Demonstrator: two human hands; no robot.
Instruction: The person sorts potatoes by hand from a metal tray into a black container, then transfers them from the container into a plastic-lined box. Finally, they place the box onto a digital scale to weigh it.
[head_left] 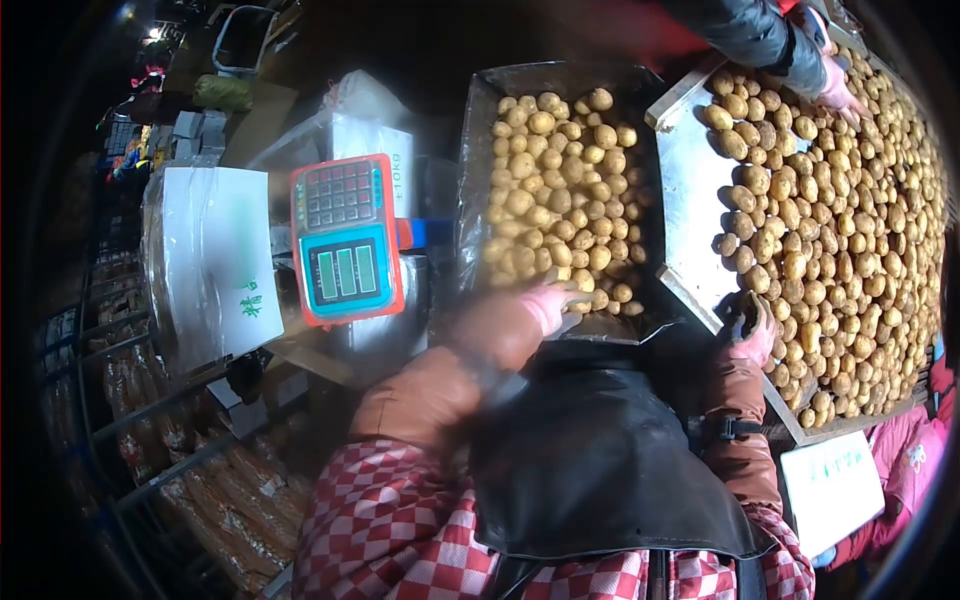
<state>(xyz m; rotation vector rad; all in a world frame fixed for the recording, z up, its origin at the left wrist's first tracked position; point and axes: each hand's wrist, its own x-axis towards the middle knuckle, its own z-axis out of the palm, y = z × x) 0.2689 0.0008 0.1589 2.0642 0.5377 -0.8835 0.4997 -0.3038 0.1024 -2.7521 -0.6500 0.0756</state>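
My left hand [552, 303], in a pinkish glove, is at the lower edge of a dark lined box [478, 135] of potatoes [540, 200]. Its fingers reach over the lowest potatoes and are somewhat apart, with nothing visible in them. My right hand [757, 335], also gloved, lies at the lower left edge of a large heap of potatoes [860, 260] on a wooden-framed table [690, 200]. Its fingers are in shadow beside the frame's edge, and whether they grip a potato is hidden.
An orange-red digital scale [345, 240] stands left of the box, near white cartons [215, 260]. A co-worker's gloved hand [838, 92] reaches over the heap's top. A white sign [832, 492] and a person's pink clothing [905, 460] are at lower right.
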